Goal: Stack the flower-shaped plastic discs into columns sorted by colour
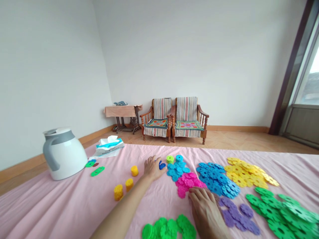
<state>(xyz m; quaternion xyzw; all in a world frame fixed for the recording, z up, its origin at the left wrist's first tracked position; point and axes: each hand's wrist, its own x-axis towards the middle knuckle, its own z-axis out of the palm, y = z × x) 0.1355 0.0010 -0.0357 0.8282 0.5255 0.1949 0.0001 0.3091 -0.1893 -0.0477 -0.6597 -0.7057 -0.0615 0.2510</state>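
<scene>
My left hand (152,167) reaches forward over the pink cloth (74,202), its fingers curled around a dark blue disc piece (162,165). Just right of it lie a small lime-green stack (169,159) and a pile of light-blue discs (177,168). My right hand (208,212) rests flat, fingers stretched out, at the near edge of the magenta disc pile (188,183), with purple discs (238,214) beside it. It holds nothing that I can see.
Piles of blue (216,177), yellow (249,176) and green (281,212) discs lie to the right, more green ones (169,228) near me. Three yellow stacks (126,185), a white jug (62,153) and a tissue pack (109,146) are left. Two wooden chairs (174,119) stand behind.
</scene>
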